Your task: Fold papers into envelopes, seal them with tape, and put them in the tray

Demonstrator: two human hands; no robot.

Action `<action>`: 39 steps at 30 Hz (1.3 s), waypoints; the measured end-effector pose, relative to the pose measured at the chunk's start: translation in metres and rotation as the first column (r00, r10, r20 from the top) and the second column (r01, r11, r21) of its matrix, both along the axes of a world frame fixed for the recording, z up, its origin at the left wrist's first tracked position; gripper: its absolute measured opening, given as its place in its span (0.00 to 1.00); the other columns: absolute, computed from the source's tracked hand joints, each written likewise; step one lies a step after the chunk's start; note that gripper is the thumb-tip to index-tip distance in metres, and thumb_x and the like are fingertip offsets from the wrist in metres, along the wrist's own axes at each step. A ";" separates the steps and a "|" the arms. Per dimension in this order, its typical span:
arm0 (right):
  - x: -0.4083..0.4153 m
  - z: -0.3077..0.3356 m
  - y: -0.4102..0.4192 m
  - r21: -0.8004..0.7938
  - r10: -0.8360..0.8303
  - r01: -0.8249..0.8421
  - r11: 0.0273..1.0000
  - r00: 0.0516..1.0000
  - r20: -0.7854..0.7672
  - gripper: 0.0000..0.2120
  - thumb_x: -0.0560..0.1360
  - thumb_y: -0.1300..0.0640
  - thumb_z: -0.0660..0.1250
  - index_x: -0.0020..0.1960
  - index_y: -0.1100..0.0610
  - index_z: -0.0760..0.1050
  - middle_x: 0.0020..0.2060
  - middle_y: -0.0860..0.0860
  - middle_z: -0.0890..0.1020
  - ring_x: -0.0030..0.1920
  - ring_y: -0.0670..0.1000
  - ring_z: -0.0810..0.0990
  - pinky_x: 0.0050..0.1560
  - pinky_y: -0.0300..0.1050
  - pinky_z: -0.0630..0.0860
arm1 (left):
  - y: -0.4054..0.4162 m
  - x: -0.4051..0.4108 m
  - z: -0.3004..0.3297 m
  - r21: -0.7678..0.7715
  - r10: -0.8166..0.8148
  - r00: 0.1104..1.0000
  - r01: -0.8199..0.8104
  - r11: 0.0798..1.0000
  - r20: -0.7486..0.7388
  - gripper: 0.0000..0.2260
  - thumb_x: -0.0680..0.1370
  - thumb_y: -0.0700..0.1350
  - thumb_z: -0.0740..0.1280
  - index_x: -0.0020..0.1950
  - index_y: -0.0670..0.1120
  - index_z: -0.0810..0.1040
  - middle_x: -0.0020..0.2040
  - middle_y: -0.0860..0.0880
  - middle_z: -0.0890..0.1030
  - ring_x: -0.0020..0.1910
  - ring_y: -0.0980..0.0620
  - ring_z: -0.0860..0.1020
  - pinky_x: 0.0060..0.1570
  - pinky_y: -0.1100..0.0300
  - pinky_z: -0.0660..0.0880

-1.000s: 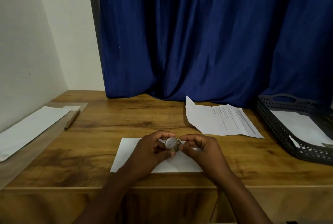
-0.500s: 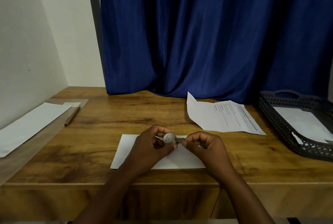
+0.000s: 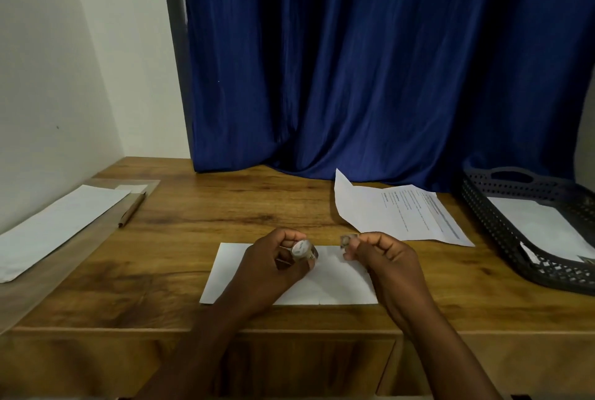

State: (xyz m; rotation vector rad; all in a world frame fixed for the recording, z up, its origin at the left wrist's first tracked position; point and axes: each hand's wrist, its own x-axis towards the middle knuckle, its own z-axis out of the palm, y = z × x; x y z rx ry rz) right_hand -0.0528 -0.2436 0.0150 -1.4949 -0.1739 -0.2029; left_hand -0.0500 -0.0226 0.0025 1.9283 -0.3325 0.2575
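One folded envelope [image 3: 325, 283] lies flat on the wooden worktop [image 3: 225, 212] directly beneath both hands, folded but, by the look of it, not yet sealed. Far to the right of the right hand, the dark perforated tray [image 3: 502, 229] already carries at least one white paper item, so part of the job appears done; whether that piece is taped cannot be told. Just beyond the right hand rests a printed sheet [image 3: 402, 212] with one corner lifted, likely the next paper to be folded. Well off to the left of the left hand, a long white paper [image 3: 61, 225] sits on a paler side surface, with a pencil [image 3: 132, 209] beside it. Closest in, the left hand [image 3: 273, 267] curls its fingers round a small tape roll [image 3: 304, 250], held just above the envelope. Level with it and a little apart, the right hand [image 3: 383, 254] pinches the free end of the tape [image 3: 346, 241] between thumb and fingertips; the strip between roll and pinch is too clear to make out, so whether it is torn off cannot be told. Judged from this, the sealing step is in hand: the tape must still be laid over the flap, then the envelope carried right to the tray.
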 end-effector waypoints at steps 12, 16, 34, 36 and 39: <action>0.040 0.055 -0.047 -0.641 0.138 -0.217 0.736 0.975 -0.172 0.07 0.73 0.51 0.76 0.45 0.54 0.85 0.40 0.51 0.87 0.45 0.52 0.86 0.49 0.43 0.79 | -0.001 -0.003 0.005 0.137 -0.053 0.998 0.056 0.989 -0.023 0.17 0.74 0.52 0.77 0.60 0.58 0.79 0.55 0.63 0.82 0.56 0.65 0.79 0.54 0.70 0.76; 0.053 0.071 -0.029 -0.835 0.211 -0.293 0.466 0.953 -0.217 0.06 0.72 0.48 0.77 0.44 0.50 0.85 0.39 0.44 0.86 0.40 0.42 0.83 0.42 0.34 0.77 | 0.000 -0.003 0.004 0.133 -0.052 0.999 0.053 0.990 -0.012 0.16 0.74 0.51 0.76 0.60 0.58 0.79 0.55 0.62 0.82 0.56 0.64 0.79 0.54 0.69 0.76; 0.093 0.066 0.011 -0.937 0.255 -0.339 0.082 0.916 -0.309 0.06 0.71 0.50 0.77 0.44 0.51 0.83 0.39 0.45 0.83 0.45 0.47 0.81 0.48 0.44 0.78 | 0.000 -0.002 0.000 0.181 -0.045 0.999 0.040 0.983 0.023 0.17 0.75 0.52 0.75 0.62 0.60 0.78 0.58 0.65 0.80 0.59 0.63 0.77 0.60 0.63 0.75; 0.094 0.064 0.011 -0.937 0.255 -0.337 0.092 0.918 -0.305 0.06 0.71 0.50 0.78 0.43 0.50 0.83 0.40 0.45 0.84 0.46 0.47 0.82 0.50 0.45 0.78 | 0.000 -0.003 0.000 0.187 -0.046 0.999 0.042 0.981 0.015 0.17 0.75 0.52 0.75 0.63 0.60 0.78 0.58 0.65 0.80 0.59 0.63 0.76 0.59 0.65 0.75; 0.094 0.059 0.010 -0.935 0.254 -0.335 0.114 0.920 -0.299 0.06 0.70 0.50 0.78 0.43 0.51 0.84 0.39 0.44 0.84 0.45 0.46 0.82 0.48 0.42 0.77 | -0.001 -0.003 0.000 0.188 -0.051 0.999 0.047 0.981 0.015 0.17 0.75 0.53 0.75 0.63 0.59 0.78 0.58 0.65 0.80 0.59 0.63 0.77 0.58 0.67 0.74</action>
